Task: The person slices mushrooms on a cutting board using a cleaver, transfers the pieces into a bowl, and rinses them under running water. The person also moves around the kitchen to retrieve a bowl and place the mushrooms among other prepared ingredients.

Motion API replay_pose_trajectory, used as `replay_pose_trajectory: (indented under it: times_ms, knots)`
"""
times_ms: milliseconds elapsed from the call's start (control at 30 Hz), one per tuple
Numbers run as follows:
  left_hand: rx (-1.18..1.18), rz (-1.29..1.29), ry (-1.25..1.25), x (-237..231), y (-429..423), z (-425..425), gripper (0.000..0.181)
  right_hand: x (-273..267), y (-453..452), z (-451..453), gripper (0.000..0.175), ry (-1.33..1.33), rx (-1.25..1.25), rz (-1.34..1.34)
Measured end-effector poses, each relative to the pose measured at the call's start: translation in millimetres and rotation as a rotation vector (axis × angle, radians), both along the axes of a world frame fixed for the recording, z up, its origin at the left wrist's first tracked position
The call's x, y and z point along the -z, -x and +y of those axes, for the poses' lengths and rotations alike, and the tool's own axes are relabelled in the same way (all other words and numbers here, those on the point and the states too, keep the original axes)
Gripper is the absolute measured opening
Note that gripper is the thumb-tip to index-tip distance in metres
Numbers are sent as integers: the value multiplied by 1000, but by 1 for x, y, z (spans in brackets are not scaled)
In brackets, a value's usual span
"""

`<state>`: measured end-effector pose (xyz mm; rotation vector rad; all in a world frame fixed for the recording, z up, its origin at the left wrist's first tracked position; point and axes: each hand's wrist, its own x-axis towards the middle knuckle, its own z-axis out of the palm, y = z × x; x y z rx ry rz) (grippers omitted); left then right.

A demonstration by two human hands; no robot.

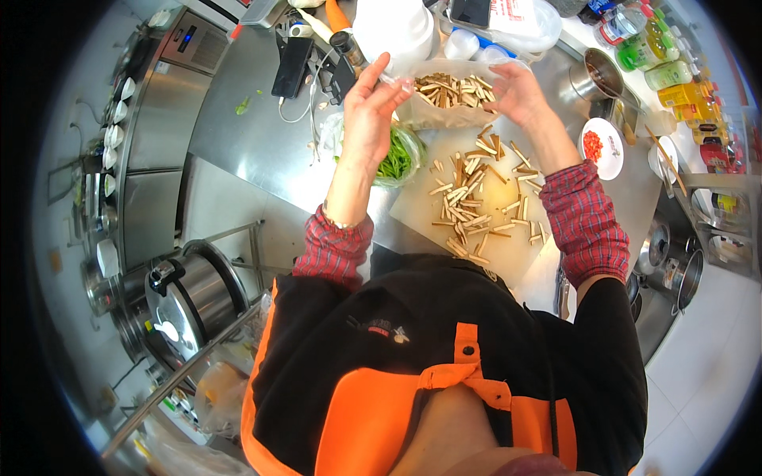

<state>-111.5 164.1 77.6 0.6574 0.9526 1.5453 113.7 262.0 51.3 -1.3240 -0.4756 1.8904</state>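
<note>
My left hand (372,116) is raised at the left side of a clear plastic bag (434,116), its thumb and fingers pinching the bag's rim. At the bag's right side my right hand (518,92) has its fingers at the rim, partly hidden by the plastic. Brown-edged, pale strips (452,89), possibly dried tofu, fill the bag between both hands. More such strips (467,202) lie scattered on a pale cutting board (417,205) nearer my body. Beside my left wrist, a plastic bag of cut green vegetables (396,160) stands partly behind the forearm.
A bowl of chopped red pieces (607,163) and a steel pot (586,77) stand at the right. Phones (293,66) with a white cable lie at the left. White containers (393,30) stand behind the bag, and drink bottles (649,53) line the far right.
</note>
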Motion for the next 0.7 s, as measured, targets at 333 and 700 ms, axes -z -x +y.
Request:
replay_pose_trajectory:
  times_ms: [333,700]
  knots:
    - [149,246,65,-31,23,-4,54,-39,-60,-49,49,-325,13,248]
    - [-49,501,361,5,146,-198,38,15,-95,-131,42,-80,193,247]
